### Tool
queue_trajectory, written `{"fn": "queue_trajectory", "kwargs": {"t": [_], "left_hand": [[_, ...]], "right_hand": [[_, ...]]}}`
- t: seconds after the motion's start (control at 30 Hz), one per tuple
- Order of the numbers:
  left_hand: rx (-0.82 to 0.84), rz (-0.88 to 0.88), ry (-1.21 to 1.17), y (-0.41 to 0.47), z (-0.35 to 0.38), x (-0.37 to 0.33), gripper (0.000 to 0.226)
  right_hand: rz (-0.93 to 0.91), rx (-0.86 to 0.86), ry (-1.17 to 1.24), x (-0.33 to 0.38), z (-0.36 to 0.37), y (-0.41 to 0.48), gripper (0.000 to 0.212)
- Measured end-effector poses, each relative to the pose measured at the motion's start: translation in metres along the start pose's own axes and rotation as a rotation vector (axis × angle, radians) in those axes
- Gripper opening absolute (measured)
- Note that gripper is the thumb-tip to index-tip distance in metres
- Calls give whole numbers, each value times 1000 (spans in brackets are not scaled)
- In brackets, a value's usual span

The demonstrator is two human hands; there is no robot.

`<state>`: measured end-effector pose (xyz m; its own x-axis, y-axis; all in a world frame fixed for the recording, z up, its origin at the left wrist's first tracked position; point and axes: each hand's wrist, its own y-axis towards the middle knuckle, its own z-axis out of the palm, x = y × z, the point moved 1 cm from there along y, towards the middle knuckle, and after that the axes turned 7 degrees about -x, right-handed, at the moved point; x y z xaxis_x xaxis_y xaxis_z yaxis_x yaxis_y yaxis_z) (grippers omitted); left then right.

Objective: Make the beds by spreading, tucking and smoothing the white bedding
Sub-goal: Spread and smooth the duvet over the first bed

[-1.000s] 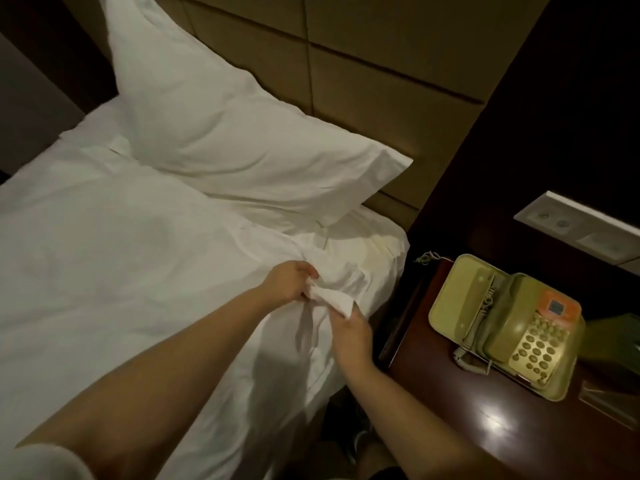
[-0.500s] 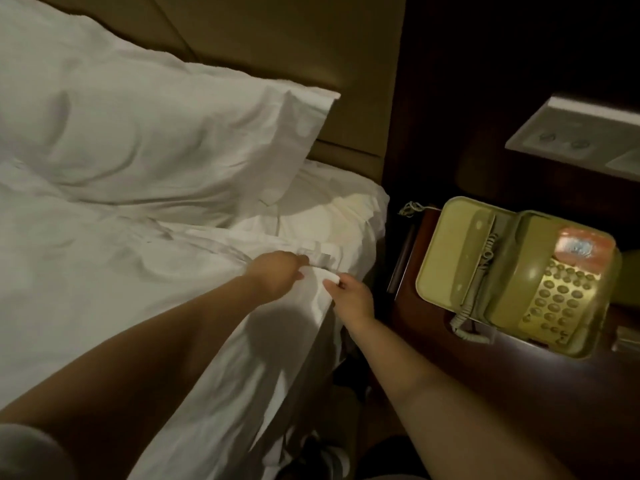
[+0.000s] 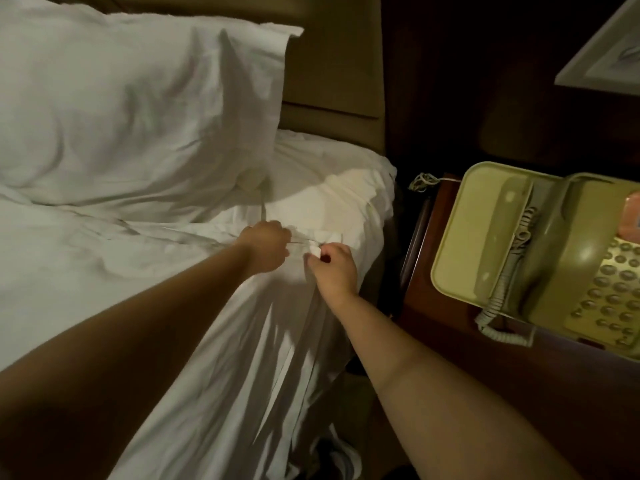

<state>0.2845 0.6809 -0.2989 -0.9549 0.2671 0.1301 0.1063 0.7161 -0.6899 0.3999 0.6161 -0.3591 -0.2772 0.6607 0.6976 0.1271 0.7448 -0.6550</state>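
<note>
A white duvet covers the bed and hangs in folds over its right side. A white pillow leans at the head against the padded headboard. The bottom sheet shows at the bed's top right corner. My left hand grips the duvet's top edge near that corner. Just to its right, my right hand pinches the duvet's corner between thumb and fingers. The two hands are a few centimetres apart, with the edge stretched between them.
A dark wooden nightstand stands close to the bed's right side, with a beige corded telephone on it. A narrow dark gap separates bed and nightstand. A white wall panel sits at the upper right. A shoe shows below.
Both hands have carried the duvet corner toward the head of the bed, and the camera has moved in closer. The grip on the corner has stayed.
</note>
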Motion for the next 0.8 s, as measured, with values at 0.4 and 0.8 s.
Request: {"fn": "queue_trajectory", "kwargs": {"t": [0.4, 0.8], "left_hand": [[180, 147, -101, 5, -12, -21, 47], [22, 212, -226, 4, -13, -15, 26]], "right_hand": [[-20, -105, 100, -17, 2, -13, 21], [178, 183, 480, -14, -20, -8, 10]]}}
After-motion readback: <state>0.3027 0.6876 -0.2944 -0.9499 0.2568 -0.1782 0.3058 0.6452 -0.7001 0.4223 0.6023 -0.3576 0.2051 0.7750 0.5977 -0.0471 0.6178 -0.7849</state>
